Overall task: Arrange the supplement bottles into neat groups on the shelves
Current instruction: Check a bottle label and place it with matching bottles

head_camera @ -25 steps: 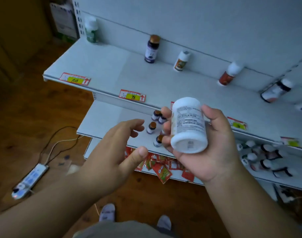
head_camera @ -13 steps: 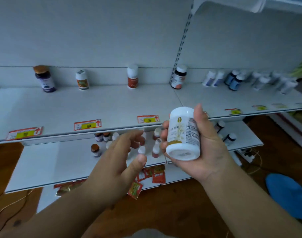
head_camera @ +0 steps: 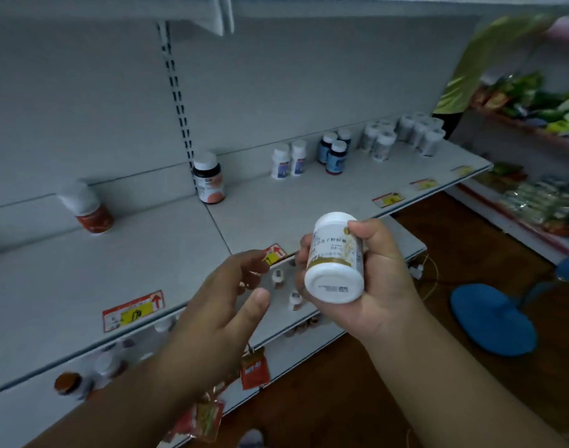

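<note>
My right hand (head_camera: 378, 279) grips a white supplement bottle (head_camera: 336, 258) with a gold-banded label, its base turned toward me. My left hand (head_camera: 226, 302) hovers just left of it, fingers loosely spread, holding nothing. On the middle shelf (head_camera: 312, 208) stand a red-labelled bottle (head_camera: 87, 206), a dark bottle with an orange label (head_camera: 209, 177), two white bottles (head_camera: 289, 159), three dark blue bottles (head_camera: 335, 150) and several white bottles (head_camera: 406, 134) grouped at the right end. Small bottles (head_camera: 278, 279) sit on the lower shelf, partly hidden by my hands.
Red and yellow price tags (head_camera: 133, 310) line the shelf edge. Red sachets (head_camera: 254, 370) hang below the lower shelf. A blue object (head_camera: 493, 318) lies on the wooden floor at right. Another rack with green packets (head_camera: 535, 101) stands far right, a person in a green top beside it.
The view has swung right and up along the shelves. The bottle in my right hand has turned so its gold label faces me. My left hand stays open beside it.
</note>
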Demonstrator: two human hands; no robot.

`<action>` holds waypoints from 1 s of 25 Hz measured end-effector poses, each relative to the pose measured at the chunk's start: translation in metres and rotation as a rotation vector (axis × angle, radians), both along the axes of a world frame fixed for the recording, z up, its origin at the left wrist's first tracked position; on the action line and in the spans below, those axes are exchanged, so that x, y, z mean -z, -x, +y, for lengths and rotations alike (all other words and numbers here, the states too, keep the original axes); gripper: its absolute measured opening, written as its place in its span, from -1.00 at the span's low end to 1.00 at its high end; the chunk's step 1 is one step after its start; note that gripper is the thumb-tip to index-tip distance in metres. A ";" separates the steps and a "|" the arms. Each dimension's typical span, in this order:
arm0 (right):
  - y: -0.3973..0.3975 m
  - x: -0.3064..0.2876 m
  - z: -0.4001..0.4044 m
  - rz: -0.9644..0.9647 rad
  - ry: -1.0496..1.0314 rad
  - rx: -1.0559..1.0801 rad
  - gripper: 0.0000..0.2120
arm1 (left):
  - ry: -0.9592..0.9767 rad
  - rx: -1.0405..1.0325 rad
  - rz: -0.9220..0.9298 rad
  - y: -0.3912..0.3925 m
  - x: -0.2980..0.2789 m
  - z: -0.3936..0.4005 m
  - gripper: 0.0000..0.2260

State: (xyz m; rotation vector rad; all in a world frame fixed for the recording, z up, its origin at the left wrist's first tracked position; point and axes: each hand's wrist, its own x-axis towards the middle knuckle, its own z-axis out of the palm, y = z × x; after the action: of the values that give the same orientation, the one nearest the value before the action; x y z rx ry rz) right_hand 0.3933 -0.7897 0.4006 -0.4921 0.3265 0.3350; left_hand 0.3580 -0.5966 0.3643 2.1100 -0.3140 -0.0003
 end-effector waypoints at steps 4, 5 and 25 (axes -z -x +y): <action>-0.038 -0.009 -0.049 -0.080 -0.014 0.117 -0.21 | 0.046 0.160 -0.009 -0.077 0.003 -0.051 -0.59; -0.044 -0.008 -0.066 -0.089 -0.008 0.170 -0.28 | 0.050 0.207 -0.015 -0.091 0.003 -0.070 -0.61; -0.290 0.010 -0.384 0.023 0.393 -0.071 -0.54 | -0.030 -0.010 0.072 -0.287 0.024 -0.373 -0.51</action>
State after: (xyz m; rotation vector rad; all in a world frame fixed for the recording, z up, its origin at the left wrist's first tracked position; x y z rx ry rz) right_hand 0.6834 -1.1737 0.3910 -0.8877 0.3997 0.3466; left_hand 0.6445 -0.9696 0.3405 2.1357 -0.2622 -0.0757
